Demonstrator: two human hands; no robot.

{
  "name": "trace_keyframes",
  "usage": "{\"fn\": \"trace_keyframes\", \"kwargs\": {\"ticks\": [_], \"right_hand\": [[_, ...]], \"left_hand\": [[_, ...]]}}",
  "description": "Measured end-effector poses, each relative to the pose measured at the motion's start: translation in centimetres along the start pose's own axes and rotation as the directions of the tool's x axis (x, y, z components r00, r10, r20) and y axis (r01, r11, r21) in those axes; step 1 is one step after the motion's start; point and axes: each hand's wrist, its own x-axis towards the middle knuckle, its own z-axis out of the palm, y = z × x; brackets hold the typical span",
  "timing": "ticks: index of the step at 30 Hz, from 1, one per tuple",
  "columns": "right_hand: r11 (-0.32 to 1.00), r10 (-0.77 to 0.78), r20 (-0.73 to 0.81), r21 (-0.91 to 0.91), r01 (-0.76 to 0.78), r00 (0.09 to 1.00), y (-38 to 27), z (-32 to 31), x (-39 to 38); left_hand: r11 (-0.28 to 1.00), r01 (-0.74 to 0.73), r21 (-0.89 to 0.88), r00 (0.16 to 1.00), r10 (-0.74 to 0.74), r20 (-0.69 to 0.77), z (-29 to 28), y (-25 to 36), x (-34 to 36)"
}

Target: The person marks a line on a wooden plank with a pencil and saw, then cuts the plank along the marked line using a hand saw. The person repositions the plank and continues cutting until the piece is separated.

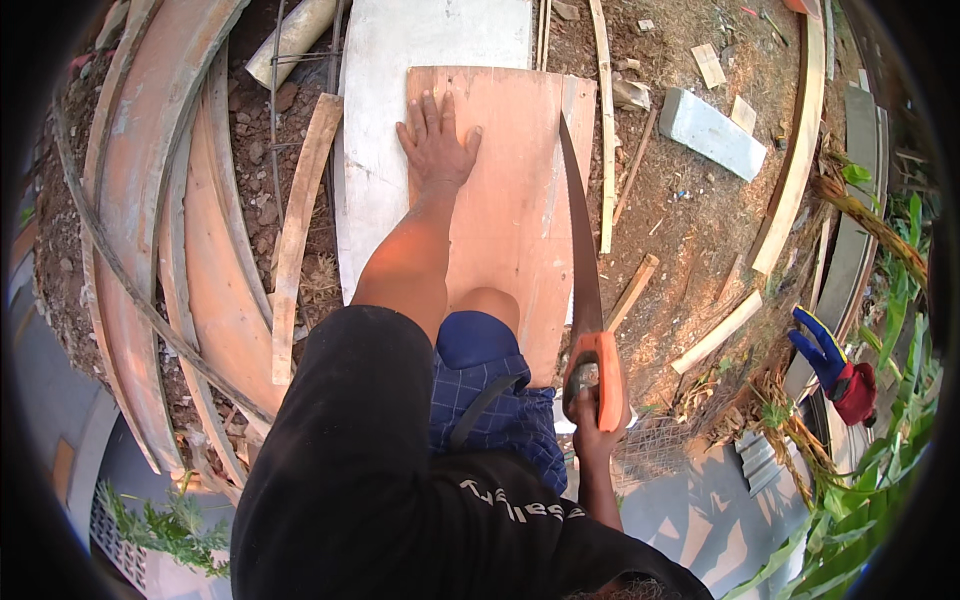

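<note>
My left hand (438, 145) lies flat with fingers spread on a reddish plywood board (505, 220) near its top left. My knee (483, 310) is on or against the board's lower part. The plywood lies over a white board (370, 260). My right hand (590, 420) grips the orange handle (610, 370) of a handsaw, whose long dark blade (580, 240) reaches up along the plywood's right side to near its top edge. A pale seam or strip runs down that side of the board beside the blade.
Long plywood sheets (140, 240) and timber lie on rubble at left, with a pipe (285, 45). Dirt ground on the right holds wood strips (775, 215), a pale block (712, 130) and blue-and-red gloves (830, 355). Plants (880, 470) and corrugated metal (757, 460) sit lower right.
</note>
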Motion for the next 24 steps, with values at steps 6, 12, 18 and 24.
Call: {"fn": "trace_keyframes", "kwargs": {"ticks": [6,12,18,24], "right_hand": [[0.967,0.063,-0.020,0.249,-0.056,0.998,-1.3,4.7,11.6],[0.978,0.040,-0.046,0.204,-0.030,0.998,-4.2,6.2,13.9],[0.997,-0.053,-0.108,0.052,0.059,0.993,-1.1,-1.1,-3.5],[0.934,0.021,-0.038,0.358,-0.006,0.999,-3.8,7.2,18.5]], "left_hand": [[0.999,-0.049,-0.005,0.994,0.048,-0.099,0.5,0.4,0.4],[0.998,-0.050,-0.027,0.991,0.046,-0.123,0.8,-0.2,-0.3],[1.000,-0.023,0.002,0.997,0.023,-0.073,0.2,-0.4,-0.1],[0.994,-0.088,-0.061,0.985,0.078,-0.153,0.1,0.3,0.5]]}}
